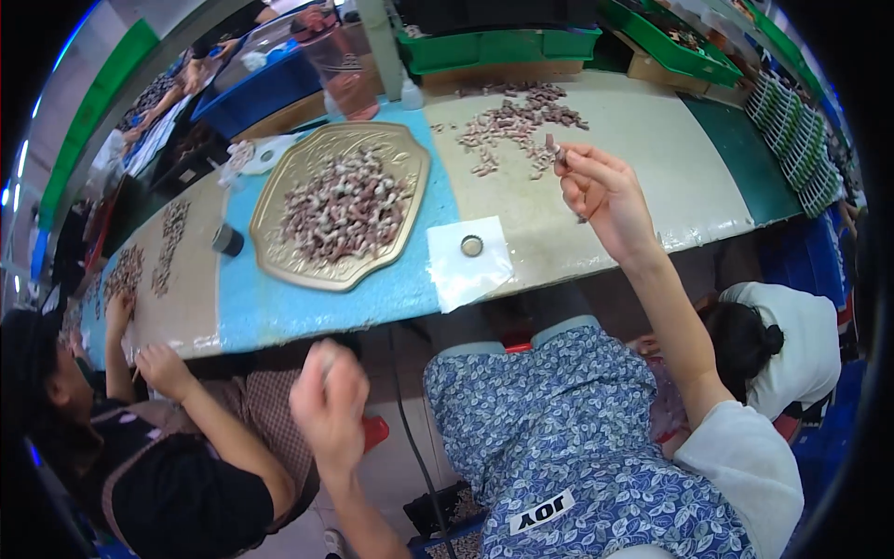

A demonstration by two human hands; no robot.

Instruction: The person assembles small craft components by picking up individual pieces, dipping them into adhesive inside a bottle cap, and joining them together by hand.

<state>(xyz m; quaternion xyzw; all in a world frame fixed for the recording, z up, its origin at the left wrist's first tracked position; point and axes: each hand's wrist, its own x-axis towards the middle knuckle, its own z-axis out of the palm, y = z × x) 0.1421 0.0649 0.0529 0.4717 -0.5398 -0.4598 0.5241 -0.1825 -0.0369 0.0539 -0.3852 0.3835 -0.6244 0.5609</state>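
My right hand [603,191] is raised over the pale right part of the table, its thumb and fingers pinching a small brownish piece [551,145]. Behind it lies a loose spread of small mauve, brown and whitish pieces [521,116]. Low at the left, in front of the table edge, my left hand [331,396] is curled closed and blurred; whatever lies between its fingers is too unclear to name. Between the hands, a small round cup like a bottle cap [472,245] rests on a white sheet [453,284]. A gold scalloped tray [303,163] holds a heap of similar pieces [345,205].
A dark small cylinder [227,240] stands left of the tray, and a pink bottle [340,70] behind it. Green trays [503,48] line the back; green-white racks [796,140] are far right. Co-workers sit at left [177,466] and right [792,335].
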